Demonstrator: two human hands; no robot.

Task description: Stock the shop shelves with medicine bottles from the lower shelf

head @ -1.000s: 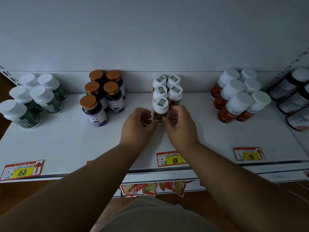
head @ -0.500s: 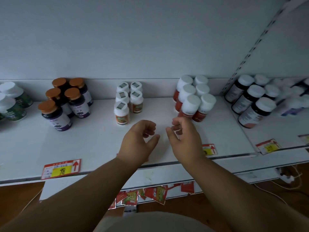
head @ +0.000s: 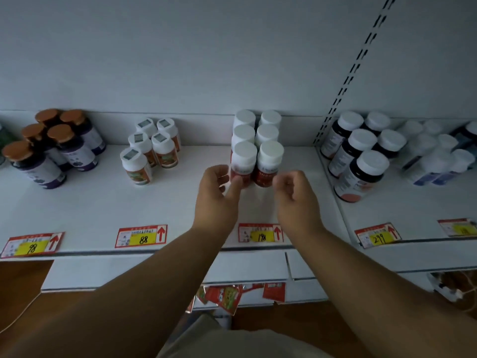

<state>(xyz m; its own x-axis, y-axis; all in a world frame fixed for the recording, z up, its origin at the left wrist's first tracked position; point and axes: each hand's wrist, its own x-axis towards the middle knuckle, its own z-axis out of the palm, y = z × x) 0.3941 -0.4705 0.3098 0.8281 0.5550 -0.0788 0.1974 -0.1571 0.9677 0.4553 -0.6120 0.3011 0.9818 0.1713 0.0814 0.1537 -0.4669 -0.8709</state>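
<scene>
The white-capped red plastic bottles (head: 255,146) are standing in a tight double row at the back of the white metal shelf (head: 103,210), above the tag marked 198 (head: 260,233). A nudge to the front pair would probably be toppling the ones behind, since they are packed touching. The left hand (head: 218,200) is reaching in half-curled, its thumb and fingertips (head: 236,180) touching the front-left bottle (head: 244,164), not yet wrapping it. The right hand (head: 296,200) is hovering just beside the front-right bottle (head: 268,164), fingers loosely curled, holding nothing.
</scene>
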